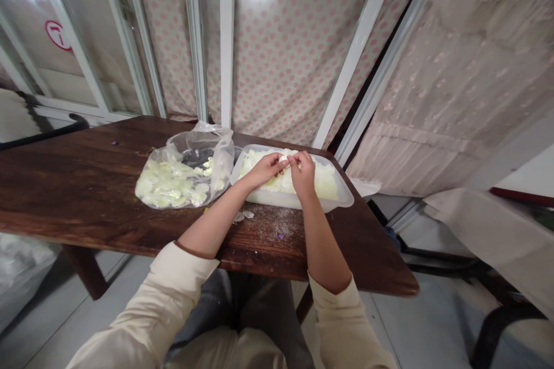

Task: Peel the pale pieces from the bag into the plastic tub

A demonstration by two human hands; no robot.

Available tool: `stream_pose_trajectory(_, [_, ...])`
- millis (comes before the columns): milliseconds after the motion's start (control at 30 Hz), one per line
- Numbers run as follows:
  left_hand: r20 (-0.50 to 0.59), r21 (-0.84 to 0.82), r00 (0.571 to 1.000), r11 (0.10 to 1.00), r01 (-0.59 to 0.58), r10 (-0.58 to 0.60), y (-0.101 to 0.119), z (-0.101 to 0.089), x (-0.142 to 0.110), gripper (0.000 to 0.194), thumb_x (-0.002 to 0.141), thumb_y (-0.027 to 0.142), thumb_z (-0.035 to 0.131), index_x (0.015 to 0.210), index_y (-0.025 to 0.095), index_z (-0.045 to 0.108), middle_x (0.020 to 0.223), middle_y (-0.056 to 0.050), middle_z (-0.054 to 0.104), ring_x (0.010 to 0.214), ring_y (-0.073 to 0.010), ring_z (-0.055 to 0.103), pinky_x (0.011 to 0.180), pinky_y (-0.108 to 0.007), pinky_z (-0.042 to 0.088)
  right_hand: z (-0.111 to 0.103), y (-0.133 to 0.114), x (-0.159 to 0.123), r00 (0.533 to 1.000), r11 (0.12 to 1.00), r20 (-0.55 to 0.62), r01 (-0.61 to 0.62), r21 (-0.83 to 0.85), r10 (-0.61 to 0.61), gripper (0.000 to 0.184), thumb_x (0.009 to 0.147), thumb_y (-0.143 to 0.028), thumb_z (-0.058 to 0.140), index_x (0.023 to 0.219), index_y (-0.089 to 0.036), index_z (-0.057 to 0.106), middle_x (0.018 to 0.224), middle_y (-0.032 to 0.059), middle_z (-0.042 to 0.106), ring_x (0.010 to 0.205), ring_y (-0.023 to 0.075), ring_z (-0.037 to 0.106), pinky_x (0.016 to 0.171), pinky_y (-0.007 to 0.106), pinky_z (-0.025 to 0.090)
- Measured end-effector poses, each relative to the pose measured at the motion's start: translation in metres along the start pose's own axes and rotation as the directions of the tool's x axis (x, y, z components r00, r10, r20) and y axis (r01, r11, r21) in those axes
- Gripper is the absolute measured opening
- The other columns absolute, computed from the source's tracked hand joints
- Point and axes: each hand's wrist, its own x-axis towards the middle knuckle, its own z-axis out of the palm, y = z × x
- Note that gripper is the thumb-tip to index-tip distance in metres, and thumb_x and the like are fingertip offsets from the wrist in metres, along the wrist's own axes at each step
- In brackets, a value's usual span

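Over a white plastic tub [346, 195], my left hand [268, 168] and my right hand [303, 170] meet at the fingertips. Both are closed in a pinch on a small white piece [284, 157], thin and petal-like, mostly covered by the fingers. Many similar pale white and yellow-green pieces [325, 180] fill the tub beneath. Left of the tub, a clear plastic bag [223, 144] lies with its mouth open, holding more pale yellow-green pieces [168, 184]. Exactly what the pieces are I cannot make out.
The dark wooden table [86, 184] carries everything. White crumbs [277, 228] and a few loose flakes [244, 216] are scattered before the tub. Curtained glass panels [294, 57] rise behind the table. A dark chair [497, 323] stands at right, and a full plastic bag [21, 277] at lower left.
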Motion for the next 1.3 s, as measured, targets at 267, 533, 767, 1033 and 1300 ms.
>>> stream_pose_trajectory(267, [-0.057,0.015,0.998,0.999,0.030,-0.029,0.000,0.001,0.001,0.032,0.077,0.045,0.049,0.064,0.016,0.043,0.055,0.003,0.044,0.052,-0.0069,0.040,0.055,-0.023,0.032,-0.001,-0.004,-0.004,0.998,0.961,-0.056,-0.014,-0.275,-0.002,0.032,0.088,-0.037,0.036,0.070,-0.018,0.053,0.075,0.0026,0.056,0.076,0.0155,0.048,0.070,0.028,0.026])
stream_pose_trajectory(533, [-0.089,-0.004,0.995,0.999,0.040,-0.041,-0.001,0.000,0.001,0.032,0.075,0.045,0.051,0.065,0.015,0.043,0.055,0.003,0.045,0.052,-0.0067,0.041,0.055,-0.022,0.032,-0.003,-0.001,-0.003,0.977,0.965,-0.157,-0.171,-0.200,0.141,0.033,0.086,-0.045,0.037,0.077,-0.019,0.055,0.078,0.0032,0.055,0.080,0.0171,0.047,0.072,0.029,0.028])
stream_pose_trajectory(767, [-0.036,-0.002,0.999,1.000,0.016,-0.016,0.000,0.000,0.000,0.034,0.076,0.048,0.049,0.066,0.015,0.045,0.057,0.003,0.044,0.053,-0.0070,0.040,0.054,-0.022,0.032,0.002,0.003,0.002,0.999,0.993,0.025,0.034,0.116,-0.038,0.029,0.086,-0.037,0.037,0.067,-0.019,0.048,0.069,-0.0001,0.052,0.072,0.0129,0.047,0.069,0.025,0.035])
stream_pose_trajectory(1033, [-0.020,-0.001,0.999,0.999,0.032,-0.032,0.000,0.002,0.000,0.034,0.075,0.048,0.049,0.068,0.015,0.047,0.058,0.002,0.045,0.055,-0.0073,0.041,0.057,-0.023,0.033,0.001,-0.004,-0.003,1.000,0.964,-0.023,-0.003,-0.264,-0.003,0.029,0.089,-0.034,0.034,0.075,-0.018,0.053,0.080,0.0033,0.058,0.080,0.0170,0.047,0.070,0.029,0.026])
stream_pose_trajectory(1300, [-0.047,0.007,0.999,1.000,0.026,-0.025,0.000,0.002,0.001,0.031,0.076,0.045,0.050,0.066,0.015,0.045,0.058,0.003,0.044,0.054,-0.0074,0.040,0.057,-0.023,0.032,0.000,-0.009,-0.005,0.998,0.910,-0.057,-0.015,-0.414,-0.009,0.034,0.090,-0.037,0.031,0.078,-0.018,0.056,0.077,0.0062,0.059,0.077,0.0190,0.045,0.067,0.030,0.023])
